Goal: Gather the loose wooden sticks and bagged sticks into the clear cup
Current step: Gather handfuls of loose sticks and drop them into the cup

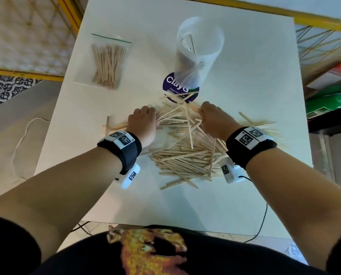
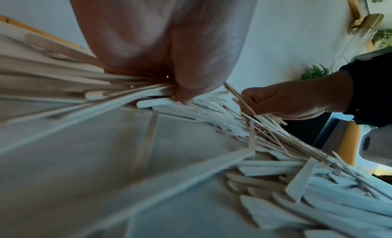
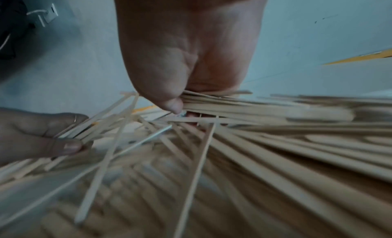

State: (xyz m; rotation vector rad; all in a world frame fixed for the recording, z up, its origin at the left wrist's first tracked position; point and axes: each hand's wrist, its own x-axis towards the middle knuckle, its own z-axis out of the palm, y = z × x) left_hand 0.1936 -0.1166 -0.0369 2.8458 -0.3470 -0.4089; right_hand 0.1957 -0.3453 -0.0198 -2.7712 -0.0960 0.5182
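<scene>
A big heap of loose wooden sticks (image 1: 187, 155) lies mid-table, spreading between my two hands. My left hand (image 1: 146, 116) grips a bunch of sticks (image 2: 118, 89) at the heap's far left. My right hand (image 1: 209, 116) grips another bunch (image 3: 233, 104) at the far right. The clear cup (image 1: 197, 54) stands upright just beyond the heap on a purple round sticker (image 1: 171, 86); a few thin sticks lean inside it. A zip bag of sticks (image 1: 108, 64) lies flat at the far left of the table. A second clear bag, partly under the heap, shows by my left wrist (image 1: 159, 145).
The white table (image 1: 245, 80) ends close on all sides; a yellow-framed lattice (image 1: 27, 36) lies beyond its left and right edges. A green object (image 1: 332, 100) sits off the right edge. Cables (image 1: 262, 221) hang at the near edge.
</scene>
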